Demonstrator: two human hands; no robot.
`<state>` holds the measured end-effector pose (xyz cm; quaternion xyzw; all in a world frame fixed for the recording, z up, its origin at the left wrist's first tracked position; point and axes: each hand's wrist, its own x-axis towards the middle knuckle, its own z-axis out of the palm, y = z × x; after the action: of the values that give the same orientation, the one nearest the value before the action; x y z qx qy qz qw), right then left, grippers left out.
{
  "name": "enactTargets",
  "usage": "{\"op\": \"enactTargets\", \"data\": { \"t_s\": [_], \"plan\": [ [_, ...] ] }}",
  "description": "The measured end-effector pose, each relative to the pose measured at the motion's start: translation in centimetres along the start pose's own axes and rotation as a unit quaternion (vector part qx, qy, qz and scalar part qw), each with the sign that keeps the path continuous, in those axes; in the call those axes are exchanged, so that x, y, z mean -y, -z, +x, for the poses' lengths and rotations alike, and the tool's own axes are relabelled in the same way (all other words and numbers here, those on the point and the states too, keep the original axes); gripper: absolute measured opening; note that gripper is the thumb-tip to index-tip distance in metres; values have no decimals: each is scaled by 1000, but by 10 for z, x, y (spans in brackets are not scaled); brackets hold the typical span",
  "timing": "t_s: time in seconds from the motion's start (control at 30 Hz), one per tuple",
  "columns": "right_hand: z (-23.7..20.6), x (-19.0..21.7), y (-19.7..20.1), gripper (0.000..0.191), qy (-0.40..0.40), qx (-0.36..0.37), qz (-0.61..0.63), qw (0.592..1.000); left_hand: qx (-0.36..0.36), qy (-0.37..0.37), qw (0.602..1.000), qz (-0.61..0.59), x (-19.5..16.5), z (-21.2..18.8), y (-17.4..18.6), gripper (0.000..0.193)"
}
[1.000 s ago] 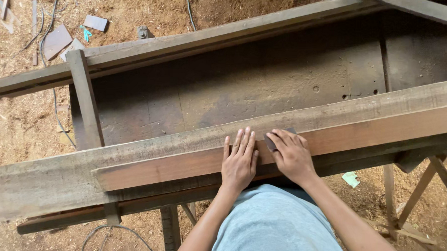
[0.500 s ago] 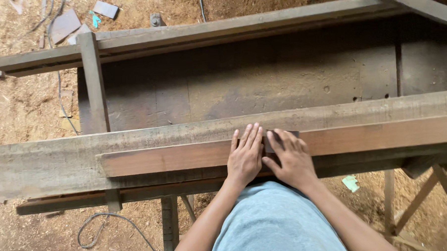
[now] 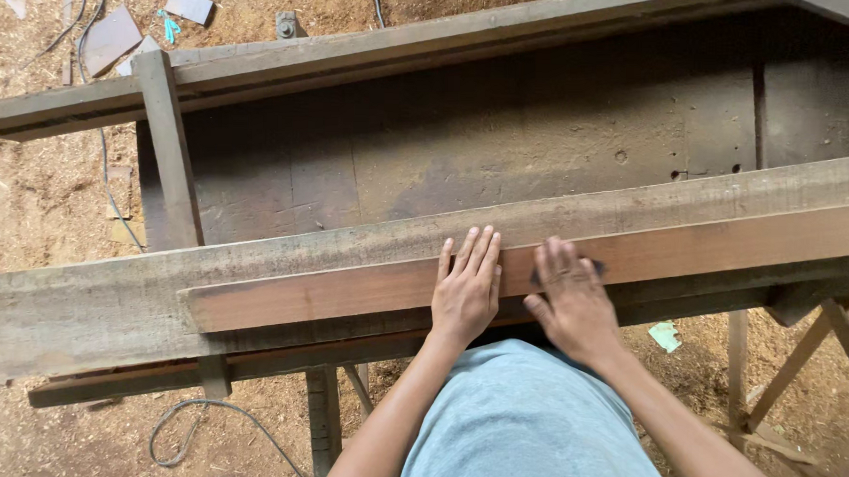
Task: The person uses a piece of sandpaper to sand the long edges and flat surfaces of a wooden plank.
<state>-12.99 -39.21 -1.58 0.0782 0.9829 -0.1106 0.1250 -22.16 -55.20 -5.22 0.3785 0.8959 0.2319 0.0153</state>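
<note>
Reddish wooden plank (image 3: 347, 292) lies along a grey beam (image 3: 84, 302). Left hand (image 3: 467, 292) rests flat and released on the plank; right hand (image 3: 573, 300) beside it presses a small dark pad (image 3: 595, 268), sanding apparently unfinished.

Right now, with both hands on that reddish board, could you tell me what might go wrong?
1. The right hand presses a small dark piece near the reddish board's edge; it could slip off.
2. The left hand lies flat on rough wood; splinters seem possible.
3. A cable loops on the ground by the bench leg, a likely trip hazard.
</note>
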Motion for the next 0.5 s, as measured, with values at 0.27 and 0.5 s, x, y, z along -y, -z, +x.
{"op": "enactTargets", "data": {
  "t_s": [0.27,0.5],
  "plan": [
    [-6,0,-1,83,62,-48,30,996,-9,6,1000,-29,-2,2,6,47],
    [1,5,8,78,32,-103,56,993,0,15,999,-47,-4,3,9,47]
  ]
}}
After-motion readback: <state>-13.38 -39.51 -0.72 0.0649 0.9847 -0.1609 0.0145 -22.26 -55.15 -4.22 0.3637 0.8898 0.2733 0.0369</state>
